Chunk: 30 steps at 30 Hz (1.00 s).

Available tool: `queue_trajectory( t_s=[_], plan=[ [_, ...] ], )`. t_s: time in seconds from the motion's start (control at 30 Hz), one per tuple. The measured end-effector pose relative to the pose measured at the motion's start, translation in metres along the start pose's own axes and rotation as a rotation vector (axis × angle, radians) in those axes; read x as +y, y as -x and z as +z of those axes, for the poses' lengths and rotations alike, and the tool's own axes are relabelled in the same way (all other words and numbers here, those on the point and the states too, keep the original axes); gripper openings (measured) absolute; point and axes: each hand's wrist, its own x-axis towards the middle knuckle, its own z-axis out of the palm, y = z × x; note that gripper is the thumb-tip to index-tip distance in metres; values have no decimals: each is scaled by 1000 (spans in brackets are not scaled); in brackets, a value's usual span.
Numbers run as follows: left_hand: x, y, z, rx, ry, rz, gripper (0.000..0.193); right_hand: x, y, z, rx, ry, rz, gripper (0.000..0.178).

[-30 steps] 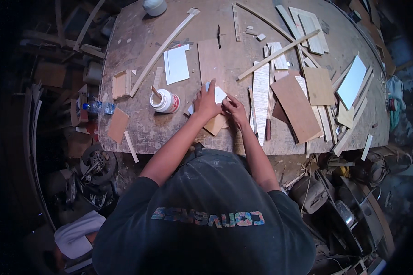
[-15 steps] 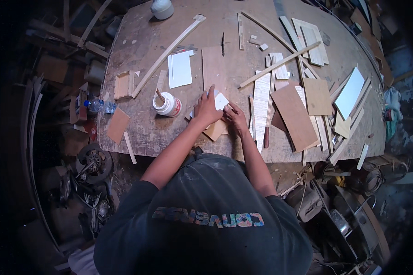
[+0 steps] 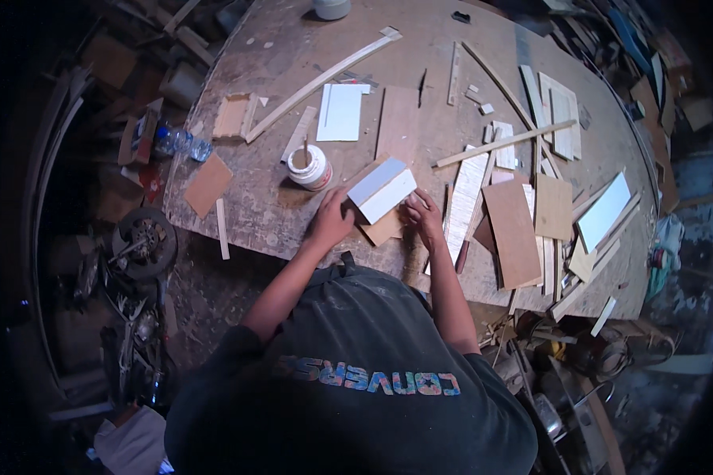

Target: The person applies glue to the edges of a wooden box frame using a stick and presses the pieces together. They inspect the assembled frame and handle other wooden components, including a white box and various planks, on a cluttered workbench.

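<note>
Between my hands is a small wooden piece with white and grey faces, tilted so that two long faces show, meeting along a ridge. My left hand grips its left end, the thumb near the lower edge. At its right end, my right hand has curled fingers against the corner. Under the piece lies a small tan board, partly covered. An open white jar with a stick standing in it is just beyond my left hand. Behind the piece lies a flat brown board.
A white sheet, a long wooden strip and a small wooden tray-like frame lie farther left. On the right are stacked strips and panels, including a brown panel and a pale blue sheet. The worktable's near edge curves before me.
The white-faced piece has been turned and now shows two long faces. My left hand has gone from its top to its left end. The whole view has shifted and tilted.
</note>
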Motion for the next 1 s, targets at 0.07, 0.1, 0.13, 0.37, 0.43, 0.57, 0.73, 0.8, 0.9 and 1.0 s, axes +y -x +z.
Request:
queue_trajectory(
  t_s=[0.07, 0.1, 0.13, 0.37, 0.43, 0.57, 0.73, 0.8, 0.9, 1.0],
  plan=[
    [2, -11, 8, 66, -16, 50, 52, 5, -7, -16, -68, 7, 14, 47],
    [-4, -17, 15, 82, -19, 54, 49, 8, -10, -21, -104, 11, 22, 45],
    [-14, -22, 21, 103, -26, 54, 45, 5, -6, -12, -73, 26, 39, 45],
    [-32, -31, 33, 167, -25, 53, 25, -2, 6, 9, 17, 73, 61, 44],
    [-35, -30, 34, 156, 3, 41, 23, 1, 4, 1, -23, 87, 42, 42],
    [-36, -36, 37, 193, 47, 93, 22, 15, -19, -22, 172, 430, -180, 42],
    [-49, -32, 40, 257, 7, 99, 20, -36, -15, 49, 227, 953, -651, 39],
    [-41, -33, 39, 270, -26, 110, 16, -49, -30, 57, 100, 1030, -721, 38],
    [-24, -31, 27, 229, 0, 83, 20, -69, -64, 63, -51, 868, -492, 37],
    [-34, -31, 40, 219, 33, 89, 36, -76, -77, 59, -102, 766, -321, 36]
  ],
)
